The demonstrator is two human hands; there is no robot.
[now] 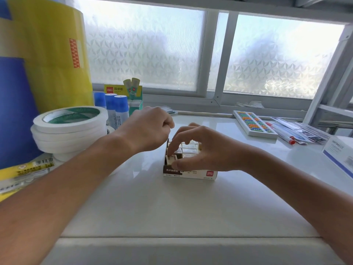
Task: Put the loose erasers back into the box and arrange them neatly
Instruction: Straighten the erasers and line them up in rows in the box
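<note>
A small brown-and-white eraser box (pixel 191 174) stands open on the white table, with several cream erasers (pixel 188 148) packed in rows inside it. My right hand (pixel 202 150) reaches over the box from the right. Its thumb and forefinger pinch one cream eraser (pixel 171 159) at the box's front left corner. My left hand (pixel 149 129) hovers just above the box's back left edge. Its fingers are curled into a fist, and what they hold, if anything, is hidden.
A stack of white tape rolls (pixel 68 129) and blue-capped glue bottles (pixel 116 108) stand at the left, beside big yellow and blue rolls (pixel 47 54). An abacus (pixel 254 124), packaged pens (pixel 292 131) and a white box (pixel 340 155) lie at the right.
</note>
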